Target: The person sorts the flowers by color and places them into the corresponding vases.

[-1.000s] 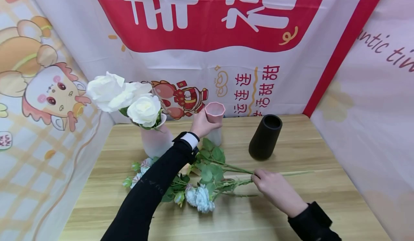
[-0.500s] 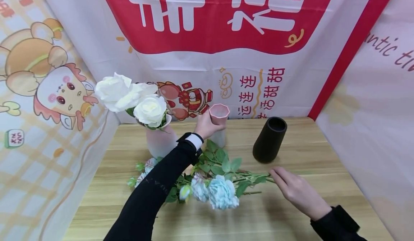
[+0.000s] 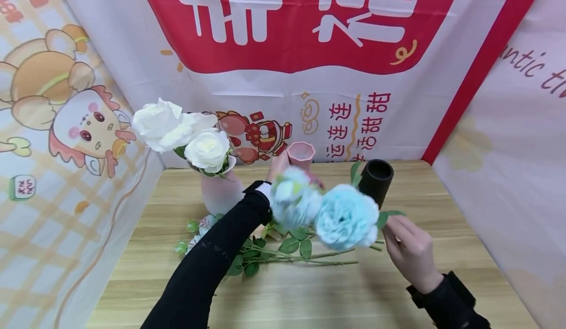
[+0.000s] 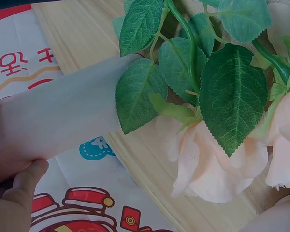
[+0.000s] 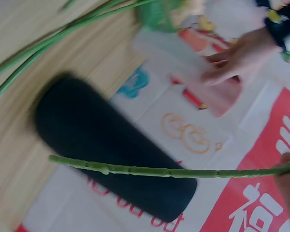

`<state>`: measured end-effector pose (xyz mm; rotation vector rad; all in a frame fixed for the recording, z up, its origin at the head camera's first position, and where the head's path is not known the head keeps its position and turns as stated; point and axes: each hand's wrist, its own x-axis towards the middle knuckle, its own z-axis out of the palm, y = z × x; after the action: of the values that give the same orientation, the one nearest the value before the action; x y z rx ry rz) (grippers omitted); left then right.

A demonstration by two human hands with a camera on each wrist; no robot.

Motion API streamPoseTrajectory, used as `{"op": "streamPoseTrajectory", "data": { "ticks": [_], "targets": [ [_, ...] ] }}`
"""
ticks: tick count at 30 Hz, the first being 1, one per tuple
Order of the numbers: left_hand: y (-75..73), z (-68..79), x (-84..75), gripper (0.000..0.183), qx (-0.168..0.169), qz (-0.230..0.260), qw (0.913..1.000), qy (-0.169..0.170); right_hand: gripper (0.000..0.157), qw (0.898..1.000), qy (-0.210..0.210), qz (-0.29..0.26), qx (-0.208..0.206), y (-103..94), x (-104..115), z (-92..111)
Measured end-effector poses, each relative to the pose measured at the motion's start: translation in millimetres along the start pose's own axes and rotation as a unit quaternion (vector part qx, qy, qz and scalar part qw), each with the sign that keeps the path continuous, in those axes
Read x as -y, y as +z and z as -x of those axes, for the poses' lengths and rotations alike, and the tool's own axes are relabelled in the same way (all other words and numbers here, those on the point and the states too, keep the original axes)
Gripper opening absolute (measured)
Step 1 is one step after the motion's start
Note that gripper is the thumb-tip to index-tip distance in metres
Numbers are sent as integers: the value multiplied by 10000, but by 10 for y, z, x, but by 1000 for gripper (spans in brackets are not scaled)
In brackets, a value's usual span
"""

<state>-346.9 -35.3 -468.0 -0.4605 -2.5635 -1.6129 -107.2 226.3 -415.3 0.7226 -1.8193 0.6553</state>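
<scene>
My left hand [image 3: 277, 166] grips a slim pink-to-white vase [image 3: 301, 155], standing at the back of the table; blue blossoms partly cover hand and vase in the head view. In the left wrist view, thumb and fingers wrap the pink end of that vase [image 4: 63, 116]. My right hand [image 3: 409, 250] pinches the green stem [image 5: 183, 172] of an artificial flower spray with pale blue blooms [image 3: 347, 217], raised above the table. The bare stem end crosses in front of a black vase [image 5: 111, 150] in the right wrist view.
A wider pink-and-white vase [image 3: 219, 194] holding white roses [image 3: 207, 150] stands at left. Cut stems with leaves [image 3: 289, 245] lie mid-table, peach roses [image 4: 217, 164] among them. Printed cloth [image 3: 247, 83] hangs behind the table [image 3: 309, 299].
My right hand has lifted the blue flower spray off the table, turning its blooms up toward the head camera. My left hand stays on the slim vase.
</scene>
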Motion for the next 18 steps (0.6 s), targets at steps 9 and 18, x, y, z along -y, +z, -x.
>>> {"op": "streamPoseTrajectory", "data": {
  "ticks": [9,18],
  "targets": [
    [-146,217,-388,31,46,-1272,9874,944,36,9970,663,-110,-381,133,8,-252],
    [-5,148,-231,83,-22,-1074,9937,324,12,9840,1382,-1113,-146,216,-30,-586]
  ]
}}
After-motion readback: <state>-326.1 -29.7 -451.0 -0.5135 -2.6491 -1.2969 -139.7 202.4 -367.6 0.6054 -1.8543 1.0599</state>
